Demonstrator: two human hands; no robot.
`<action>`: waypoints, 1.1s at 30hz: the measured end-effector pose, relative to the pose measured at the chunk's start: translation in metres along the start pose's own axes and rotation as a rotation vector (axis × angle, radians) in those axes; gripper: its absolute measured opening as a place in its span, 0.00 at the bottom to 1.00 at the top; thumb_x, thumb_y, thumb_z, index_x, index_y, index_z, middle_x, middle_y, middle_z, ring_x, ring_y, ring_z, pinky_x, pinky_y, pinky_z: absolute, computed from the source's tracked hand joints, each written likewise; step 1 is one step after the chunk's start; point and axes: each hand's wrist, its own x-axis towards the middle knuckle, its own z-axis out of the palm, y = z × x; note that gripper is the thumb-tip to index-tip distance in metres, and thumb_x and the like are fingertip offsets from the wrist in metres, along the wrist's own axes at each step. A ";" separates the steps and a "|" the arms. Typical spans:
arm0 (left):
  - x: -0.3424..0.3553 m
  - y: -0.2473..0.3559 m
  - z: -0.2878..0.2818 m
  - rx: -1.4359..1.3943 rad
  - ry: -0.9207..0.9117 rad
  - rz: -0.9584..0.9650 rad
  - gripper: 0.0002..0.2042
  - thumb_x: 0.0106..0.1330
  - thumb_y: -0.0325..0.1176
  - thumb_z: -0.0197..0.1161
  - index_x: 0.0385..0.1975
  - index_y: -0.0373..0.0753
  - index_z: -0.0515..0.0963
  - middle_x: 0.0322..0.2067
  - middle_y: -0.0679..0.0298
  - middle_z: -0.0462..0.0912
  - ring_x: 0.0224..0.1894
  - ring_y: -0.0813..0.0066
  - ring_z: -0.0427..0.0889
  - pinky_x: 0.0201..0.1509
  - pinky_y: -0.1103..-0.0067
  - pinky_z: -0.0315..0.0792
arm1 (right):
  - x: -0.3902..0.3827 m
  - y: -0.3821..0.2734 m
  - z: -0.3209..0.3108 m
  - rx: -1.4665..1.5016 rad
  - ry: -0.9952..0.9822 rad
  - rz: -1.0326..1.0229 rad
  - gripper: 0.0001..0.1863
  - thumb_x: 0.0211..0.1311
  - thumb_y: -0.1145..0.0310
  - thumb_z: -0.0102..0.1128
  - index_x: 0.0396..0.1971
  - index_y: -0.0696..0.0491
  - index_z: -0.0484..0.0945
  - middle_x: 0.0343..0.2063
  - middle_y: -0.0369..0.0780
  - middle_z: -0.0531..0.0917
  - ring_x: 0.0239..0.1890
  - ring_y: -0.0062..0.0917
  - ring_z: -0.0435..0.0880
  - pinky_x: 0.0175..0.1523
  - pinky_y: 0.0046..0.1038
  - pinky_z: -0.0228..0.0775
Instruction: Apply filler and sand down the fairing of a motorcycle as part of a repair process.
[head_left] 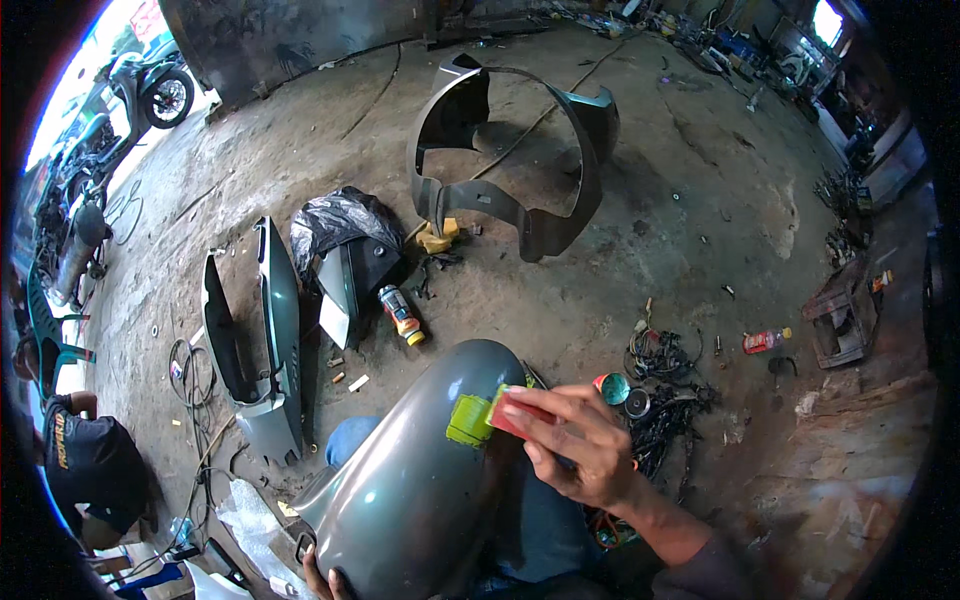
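A glossy grey motorcycle body panel [400, 490] lies across my lap, its rounded end pointing away from me. My left hand [322, 578] grips its near lower edge; only the fingers show beside a small dark slot. Between the thumb and fingers of my right hand [585, 450] is a flat red putty spreader [520, 412]. Bright green putty clings to the spreader's left edge. Next to it, a patch of green putty [468, 420] covers a spot near the panel's far end, with ridged, uneven edges.
A round-topped open can [612, 388] and tangled black wiring [665, 420] sit right of the panel. Ahead are a large dark fairing [560, 225], a bottle [402, 315] and a black plastic bag [345, 225]. Another long panel [282, 330] and a person [95, 465] are at left.
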 end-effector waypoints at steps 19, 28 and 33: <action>-0.026 -0.029 0.015 -0.076 0.008 -0.137 0.66 0.43 0.47 0.92 0.82 0.47 0.52 0.79 0.37 0.54 0.79 0.30 0.58 0.78 0.39 0.58 | 0.008 0.005 0.004 0.011 -0.132 -0.093 0.21 0.68 0.69 0.71 0.60 0.47 0.89 0.59 0.38 0.87 0.47 0.32 0.85 0.56 0.33 0.82; 0.009 0.007 -0.001 -0.040 0.015 0.025 0.66 0.43 0.47 0.92 0.83 0.49 0.52 0.79 0.38 0.54 0.79 0.30 0.57 0.78 0.39 0.58 | -0.023 0.001 -0.001 -0.008 -0.069 0.012 0.20 0.69 0.68 0.70 0.60 0.47 0.89 0.60 0.39 0.87 0.48 0.32 0.86 0.56 0.34 0.82; 0.009 0.009 -0.003 -0.037 0.001 0.015 0.67 0.43 0.47 0.92 0.83 0.49 0.51 0.79 0.38 0.54 0.79 0.30 0.57 0.78 0.39 0.58 | -0.007 -0.007 -0.008 -0.035 0.055 0.035 0.16 0.69 0.67 0.66 0.52 0.51 0.93 0.55 0.40 0.90 0.45 0.33 0.86 0.51 0.32 0.82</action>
